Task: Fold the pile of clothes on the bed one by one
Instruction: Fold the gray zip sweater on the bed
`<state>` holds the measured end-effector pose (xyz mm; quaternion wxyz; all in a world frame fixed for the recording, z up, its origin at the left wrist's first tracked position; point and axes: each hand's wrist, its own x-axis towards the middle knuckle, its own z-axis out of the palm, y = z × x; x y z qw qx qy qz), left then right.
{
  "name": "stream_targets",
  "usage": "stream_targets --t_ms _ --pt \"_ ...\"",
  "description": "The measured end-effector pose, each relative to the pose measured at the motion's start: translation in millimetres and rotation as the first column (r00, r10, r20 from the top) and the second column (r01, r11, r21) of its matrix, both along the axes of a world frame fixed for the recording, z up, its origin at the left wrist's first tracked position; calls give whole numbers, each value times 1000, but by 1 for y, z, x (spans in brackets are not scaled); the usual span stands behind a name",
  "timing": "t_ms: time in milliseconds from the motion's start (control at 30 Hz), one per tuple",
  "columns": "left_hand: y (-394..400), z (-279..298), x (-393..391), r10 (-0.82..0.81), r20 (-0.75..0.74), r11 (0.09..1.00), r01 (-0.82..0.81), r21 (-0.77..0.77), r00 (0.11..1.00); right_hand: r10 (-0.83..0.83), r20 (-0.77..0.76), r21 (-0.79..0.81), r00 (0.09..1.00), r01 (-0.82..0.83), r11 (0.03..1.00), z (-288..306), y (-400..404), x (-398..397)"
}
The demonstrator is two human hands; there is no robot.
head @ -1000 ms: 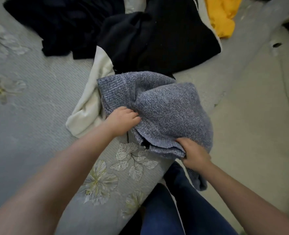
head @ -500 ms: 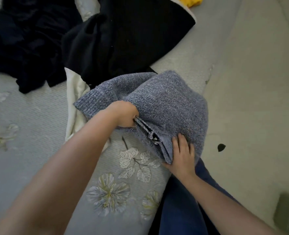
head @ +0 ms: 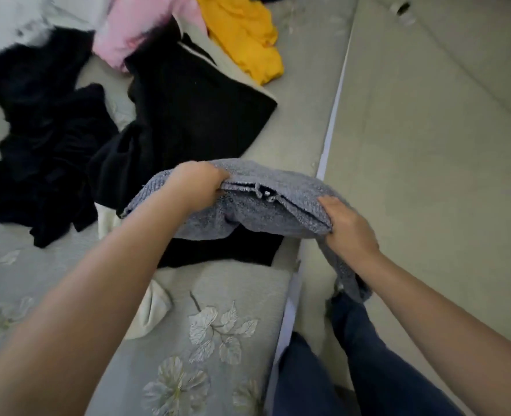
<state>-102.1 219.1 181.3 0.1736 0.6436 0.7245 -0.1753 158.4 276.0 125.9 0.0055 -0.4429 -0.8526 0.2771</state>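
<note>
Gripping a grey-blue knitted sweater (head: 257,211) at both ends above the edge of the bed (head: 218,340).

At far left a crumpled black garment (head: 47,151) lies on the grey floral bedspread, with a pink garment (head: 134,31), a flat black garment (head: 194,112) and a yellow garment (head: 245,40) beyond. The left hand (head: 195,187) has its fingers curled tight around the sweater's left end; the right hand (head: 349,228) clutches the right end, a loose part hanging below it over dark blue trousers (head: 353,364).
</note>
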Motion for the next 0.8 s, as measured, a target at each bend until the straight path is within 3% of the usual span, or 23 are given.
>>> stream_targets --t_ms 133,400,800 --pt "75 43 25 30 -125 995 -18 102 992 42 34 43 999 -44 998 47 98 5" --pt "253 102 103 11 -203 977 33 212 979 130 111 314 985 -159 936 113 295 78" --pt "581 202 149 -27 -213 914 111 391 977 -41 134 443 990 -23 896 214 607 127"
